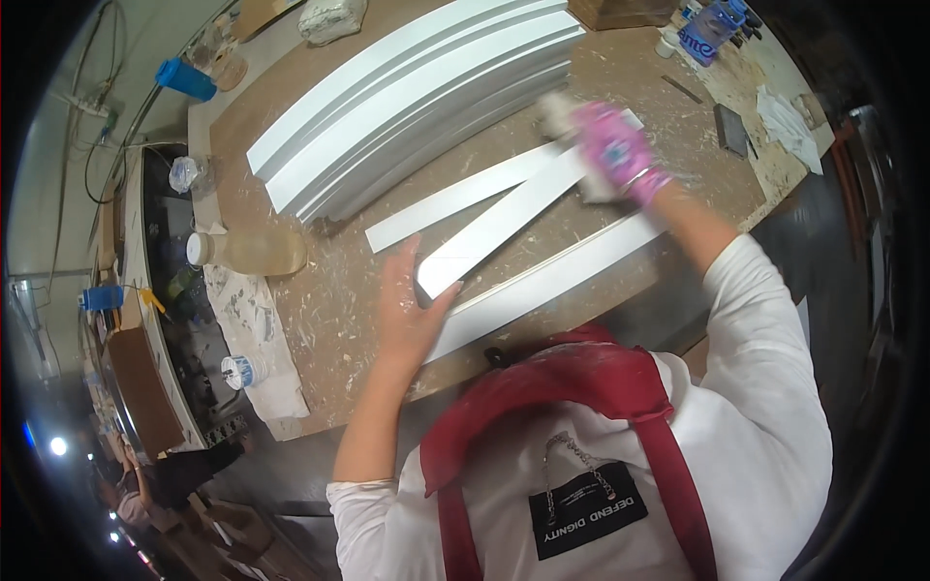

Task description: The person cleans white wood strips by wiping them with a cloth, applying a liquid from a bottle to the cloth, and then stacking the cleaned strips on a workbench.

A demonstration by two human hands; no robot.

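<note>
My left hand (407,305), bare and dusted with white, holds the near end of a flat white strip (499,228) between thumb and fingers. My right hand (620,155), in a pink patterned glove and smeared by motion, presses a pale cloth (557,114) over the far end of that strip. Behind it a second white strip (455,198) lies at a slant, its right end partly hidden by the strip and the cloth. Closer to my body, another long white strip (552,288) with a grooved edge rests near the table's front edge.
Several white mouldings (417,107) are stacked at the back. To the left stand a jug of yellowish liquid (257,252), a small white tub (237,372) and a blue cup (186,79). A blue bottle (712,31), a dark block (730,131) and white rags (787,126) lie at the right.
</note>
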